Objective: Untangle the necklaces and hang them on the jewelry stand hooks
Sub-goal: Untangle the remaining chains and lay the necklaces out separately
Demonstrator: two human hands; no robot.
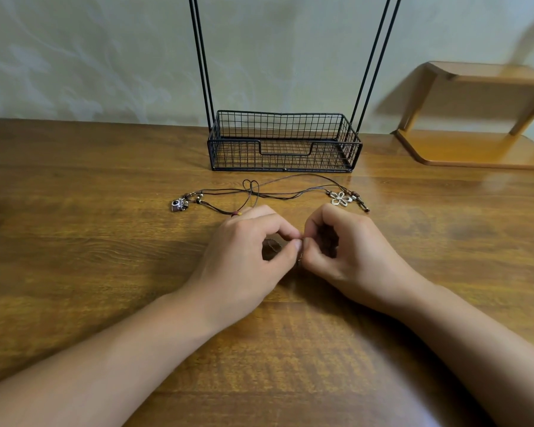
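On table (74, 241), left hand (247, 251), right hand (349, 251) pinch something small, seemingly cord.

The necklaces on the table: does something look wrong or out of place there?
Yes. The cords of the camera pendant and the flower pendant cross and loop over each other in front of the wire basket, so they lie tangled on the table.

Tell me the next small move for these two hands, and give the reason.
Probably ease the fingertips apart to loosen whatever knot they hold. The left hand and right hand pinch something small and dark between them, too hidden to identify. Behind them the cords of the camera pendant and flower pendant cross on the table, nothing hung yet.
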